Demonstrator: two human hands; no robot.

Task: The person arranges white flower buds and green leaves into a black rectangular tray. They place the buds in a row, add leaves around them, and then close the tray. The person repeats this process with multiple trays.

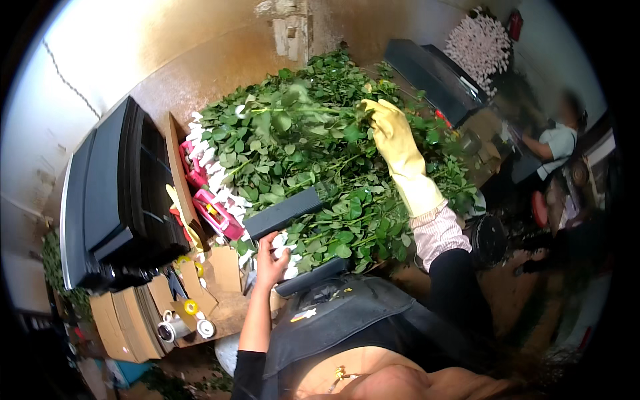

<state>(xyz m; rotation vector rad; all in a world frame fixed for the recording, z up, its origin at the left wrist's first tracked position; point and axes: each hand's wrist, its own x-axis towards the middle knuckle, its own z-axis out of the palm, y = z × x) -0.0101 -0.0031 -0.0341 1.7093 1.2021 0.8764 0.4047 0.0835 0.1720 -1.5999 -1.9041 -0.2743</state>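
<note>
My right hand [387, 130], in a long yellow rubber glove, is closed on a leafy flower stem [320, 110] above the heap. The stem stretches leftward, with a white head [241, 111] at its far end; its leaves are blurred. My bare left hand [268, 265] is low at the heap's front left, its thumb and fingers around a cluster of white-covered flower heads [283, 253]. These heads lie between a dark grey board [283, 212] and a second dark board [312, 277] near my apron. Some left fingers are hidden.
Leafy stems [280, 153] cover the table. Pink holders [217, 215] stand along a wooden board at left, beside stacked dark boxes [107, 193]. Cardboard pieces [127, 323], scissors [175, 285] and tape rolls [205, 328] lie nearer. Another person [557, 143] is at far right.
</note>
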